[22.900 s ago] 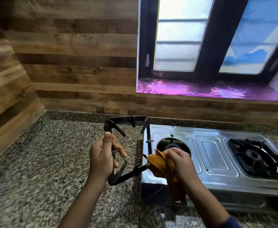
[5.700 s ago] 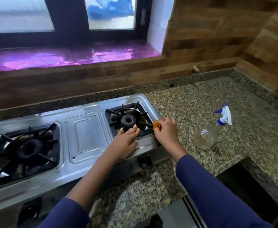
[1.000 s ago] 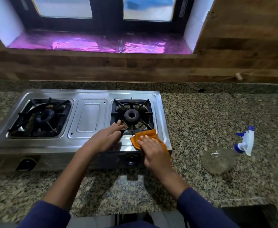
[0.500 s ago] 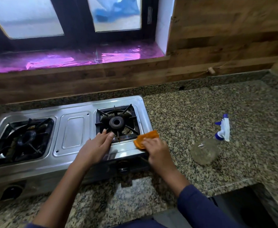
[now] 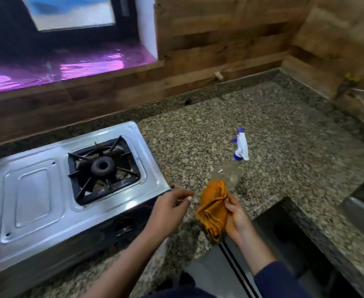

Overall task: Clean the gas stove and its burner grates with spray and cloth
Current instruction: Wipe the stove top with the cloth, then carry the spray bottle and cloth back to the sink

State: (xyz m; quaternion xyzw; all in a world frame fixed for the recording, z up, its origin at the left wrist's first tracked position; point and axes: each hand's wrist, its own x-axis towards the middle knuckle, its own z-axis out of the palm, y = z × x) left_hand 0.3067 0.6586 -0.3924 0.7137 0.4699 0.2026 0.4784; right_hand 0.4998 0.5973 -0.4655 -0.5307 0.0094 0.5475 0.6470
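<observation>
The steel gas stove sits at the left on the granite counter, its right black burner grate in place around the burner. My right hand is shut on the bunched orange cloth, held above the counter just right of the stove's front corner. My left hand hovers beside the cloth at that corner, fingers loosely apart and holding nothing. A clear spray bottle with a white and blue trigger head lies on its side just beyond the cloth.
The granite counter runs right to a wooden wall corner. A dark recess drops away at the lower right beside a steel edge. A purple-lit window sill lies behind the stove. A white cord hangs at the far right.
My right hand has lifted the cloth off the stove's front right edge and moved it right, off the stove. My left hand has left the stove top. The view has swung right.
</observation>
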